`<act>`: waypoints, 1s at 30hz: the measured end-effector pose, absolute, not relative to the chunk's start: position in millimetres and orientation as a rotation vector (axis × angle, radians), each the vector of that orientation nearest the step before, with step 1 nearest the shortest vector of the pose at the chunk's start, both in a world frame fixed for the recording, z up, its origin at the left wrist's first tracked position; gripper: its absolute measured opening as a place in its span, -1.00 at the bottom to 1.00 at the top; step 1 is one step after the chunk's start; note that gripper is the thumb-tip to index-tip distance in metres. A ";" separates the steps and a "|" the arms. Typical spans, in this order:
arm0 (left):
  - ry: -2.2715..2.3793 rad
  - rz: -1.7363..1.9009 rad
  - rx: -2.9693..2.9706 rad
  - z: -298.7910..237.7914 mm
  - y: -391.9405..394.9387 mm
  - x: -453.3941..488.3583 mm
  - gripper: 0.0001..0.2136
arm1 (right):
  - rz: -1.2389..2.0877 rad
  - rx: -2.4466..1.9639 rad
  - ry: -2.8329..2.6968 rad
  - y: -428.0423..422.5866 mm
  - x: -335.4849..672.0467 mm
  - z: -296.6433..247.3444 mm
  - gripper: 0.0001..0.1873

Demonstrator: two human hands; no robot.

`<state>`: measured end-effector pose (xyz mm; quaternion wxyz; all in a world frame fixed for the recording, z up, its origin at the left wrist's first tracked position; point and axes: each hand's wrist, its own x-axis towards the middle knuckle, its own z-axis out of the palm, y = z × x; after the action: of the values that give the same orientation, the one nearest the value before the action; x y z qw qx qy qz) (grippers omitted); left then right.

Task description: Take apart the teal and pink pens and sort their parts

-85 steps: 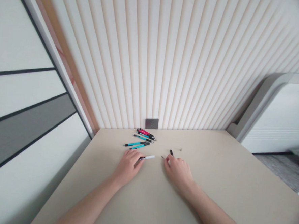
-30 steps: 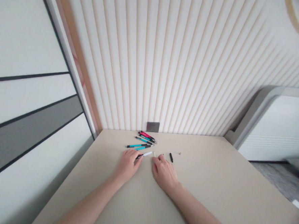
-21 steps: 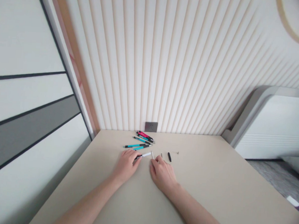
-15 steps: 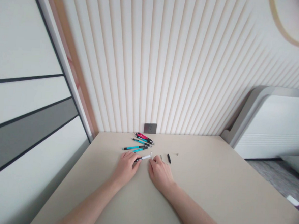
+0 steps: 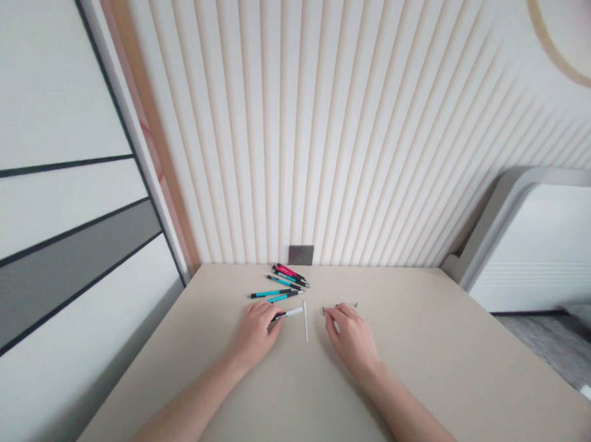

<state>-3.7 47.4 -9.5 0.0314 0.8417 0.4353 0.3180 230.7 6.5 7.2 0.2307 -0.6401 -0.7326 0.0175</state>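
A beige counter (image 5: 407,361) runs back to a wall of ribbed white panelling (image 5: 330,150), with a dark wall socket (image 5: 301,255) just above its far edge. At 9 o'clock stands a white door with grey and black bands (image 5: 59,233). At 3 o'clock, beyond the counter, sits a white cabinet (image 5: 539,249) above a grey floor (image 5: 543,336).

The left hand (image 5: 254,335) rests on the counter, narrowly closed around the black end of a white pen (image 5: 290,312), whose white barrel points toward 3 o'clock. The right hand (image 5: 351,334) lies at the same level, its fingers curled and touching the counter. A small dark piece (image 5: 324,310) pokes out just past its fingertips at 10 o'clock, but whether the hand grips it is hard to tell.

A thin white rod (image 5: 305,320) lies upright on the view between the hands, touching neither. At 12 o'clock from the left hand lie loose teal pens (image 5: 276,294) and, further back, a red pen (image 5: 286,271). A tiny grey sliver (image 5: 348,305) sits at 12 o'clock from the right hand, too small to name.
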 end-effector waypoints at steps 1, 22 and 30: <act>1.342 0.970 2.588 -8.8 46.8 -3.4 -0.93 | 0.040 -1.781 -1.975 9.4 240.7 6.9 -0.65; 1.290 0.944 2.579 -8.5 47.9 -4.3 -0.91 | 0.295 -1.918 -1.768 55.8 318.8 -40.2 -0.80; 1.298 0.916 2.581 -11.0 47.7 -4.6 -0.91 | 0.246 -1.979 -1.815 45.3 313.9 -24.5 -0.60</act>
<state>-4.6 47.7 -11.0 0.0552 0.8503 0.4276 0.3018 313.9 45.3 -24.5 0.2204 -0.7159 -0.6566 0.0889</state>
